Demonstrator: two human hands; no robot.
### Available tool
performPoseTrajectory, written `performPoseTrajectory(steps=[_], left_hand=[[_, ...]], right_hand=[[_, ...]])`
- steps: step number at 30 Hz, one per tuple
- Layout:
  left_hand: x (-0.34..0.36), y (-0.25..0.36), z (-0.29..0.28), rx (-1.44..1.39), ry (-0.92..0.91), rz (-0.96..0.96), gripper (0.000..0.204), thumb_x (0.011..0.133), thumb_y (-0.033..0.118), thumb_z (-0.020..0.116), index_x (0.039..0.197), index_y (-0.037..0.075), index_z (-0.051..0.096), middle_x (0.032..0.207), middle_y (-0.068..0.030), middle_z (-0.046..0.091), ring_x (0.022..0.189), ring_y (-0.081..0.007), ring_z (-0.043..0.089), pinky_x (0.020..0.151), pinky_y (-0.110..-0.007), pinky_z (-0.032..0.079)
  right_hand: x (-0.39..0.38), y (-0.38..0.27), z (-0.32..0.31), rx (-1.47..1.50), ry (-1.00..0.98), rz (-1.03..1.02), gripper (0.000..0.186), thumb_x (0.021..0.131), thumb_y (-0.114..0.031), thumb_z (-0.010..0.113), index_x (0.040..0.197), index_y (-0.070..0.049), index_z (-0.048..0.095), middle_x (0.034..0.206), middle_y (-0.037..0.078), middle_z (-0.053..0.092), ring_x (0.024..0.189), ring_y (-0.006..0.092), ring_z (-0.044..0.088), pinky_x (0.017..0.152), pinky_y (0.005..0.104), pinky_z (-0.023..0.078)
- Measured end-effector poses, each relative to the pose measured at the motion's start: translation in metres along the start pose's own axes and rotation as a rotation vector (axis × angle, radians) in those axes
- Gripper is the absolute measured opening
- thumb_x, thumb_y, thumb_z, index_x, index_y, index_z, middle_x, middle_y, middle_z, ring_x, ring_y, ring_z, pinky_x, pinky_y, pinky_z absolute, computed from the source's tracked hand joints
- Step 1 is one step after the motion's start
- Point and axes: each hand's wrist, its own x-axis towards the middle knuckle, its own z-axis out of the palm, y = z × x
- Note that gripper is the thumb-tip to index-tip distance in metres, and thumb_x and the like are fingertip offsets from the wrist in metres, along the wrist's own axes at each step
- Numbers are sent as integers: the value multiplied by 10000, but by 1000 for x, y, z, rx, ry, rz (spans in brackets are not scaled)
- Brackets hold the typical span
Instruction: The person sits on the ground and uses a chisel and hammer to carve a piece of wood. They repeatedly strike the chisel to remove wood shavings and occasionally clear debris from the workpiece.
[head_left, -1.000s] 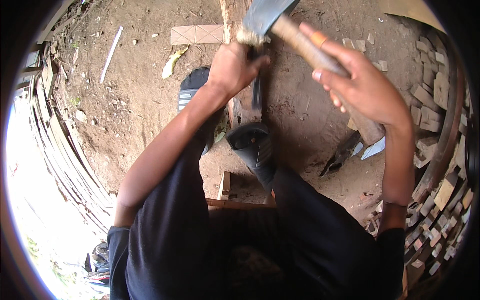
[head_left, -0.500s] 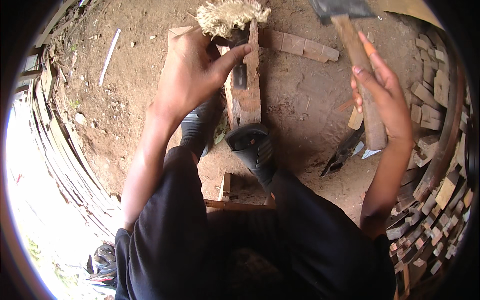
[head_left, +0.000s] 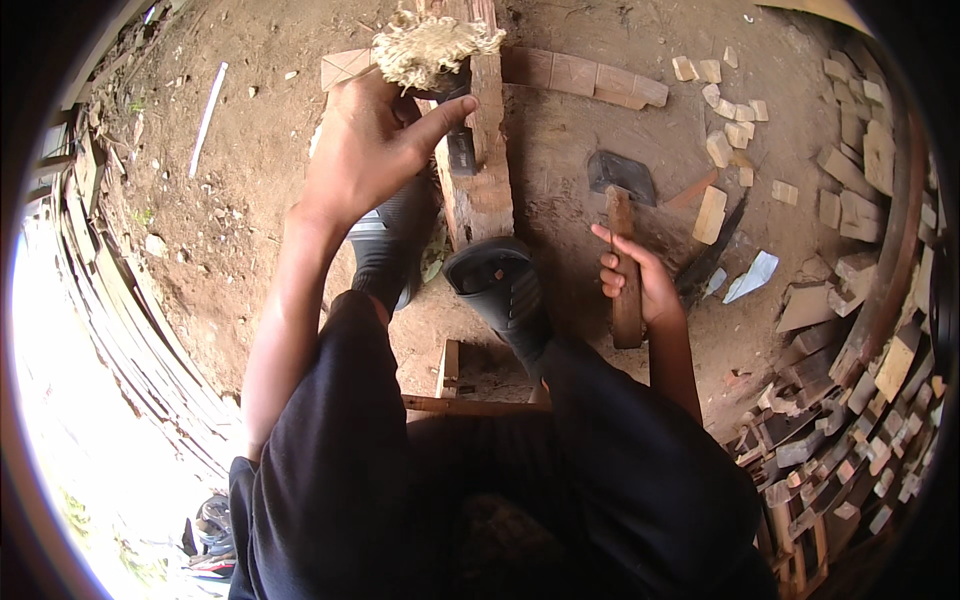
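My left hand (head_left: 375, 150) grips a dark tool (head_left: 461, 150) topped with a frayed, pale fibrous clump (head_left: 435, 50), held against a rough upright-lying timber (head_left: 490, 190) that runs away from my feet. My right hand (head_left: 635, 275) is loosely wrapped round the wooden handle of a hatchet (head_left: 624, 320), low at my right, with its dark metal head (head_left: 620, 178) down by the dirt. My right sandal (head_left: 495, 285) is at the near end of the timber; my left foot (head_left: 385, 240) is beside it.
Carved wooden strips (head_left: 590, 75) lie crosswise at the timber. Small pale blocks (head_left: 735, 130) are scattered on the dirt at the right, beside heaped offcuts (head_left: 870, 420). A white strip (head_left: 208, 115) lies at the left, near stacked planks (head_left: 100, 260). A wooden bar (head_left: 450, 405) is between my legs.
My right hand has lowered the hatchet from high at the upper right toward the ground. My left hand has moved down and left from beside the timber's top, uncovering the fibrous clump.
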Motion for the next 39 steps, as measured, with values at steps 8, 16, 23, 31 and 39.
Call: performPoseTrajectory(steps=[8,16,23,31,39], left_hand=[[-3,2,-3,-142,22,48,395,796,349,774,760,-31,672,576,-129,625,488,-142,570,488,-313,456],[-1,-16,20,-488,-8,6,326,830,279,730,881,-37,671,729,-110,682,647,-153,637,622,-295,504],[2,-25,33,-920,-99,-259,247,866,266,665,832,22,654,682,-17,616,570,-94,534,548,-263,433],[12,-45,39,-709,-21,-460,338,807,305,771,879,-18,703,665,-55,583,400,-89,441,359,-257,360],[9,-64,66,-530,-197,-553,505,725,390,853,562,100,473,478,29,431,357,-81,383,339,-272,296]], right_hand=[[27,0,-15,69,-77,20,512,991,-282,502,1437,-68,374,766,-33,452,575,62,420,528,231,365],[33,8,-14,60,-47,33,490,965,-291,535,1389,-61,446,750,-21,445,572,79,415,545,248,372],[38,12,-11,91,-60,25,464,958,-298,544,1347,-54,479,703,-25,428,563,82,409,543,256,367],[32,12,-6,-509,215,-39,641,915,-451,575,1358,-4,450,900,108,629,772,196,635,718,353,527],[46,-15,83,-1078,266,-615,892,818,-393,734,1442,60,288,1340,265,493,1255,326,506,973,405,472]])
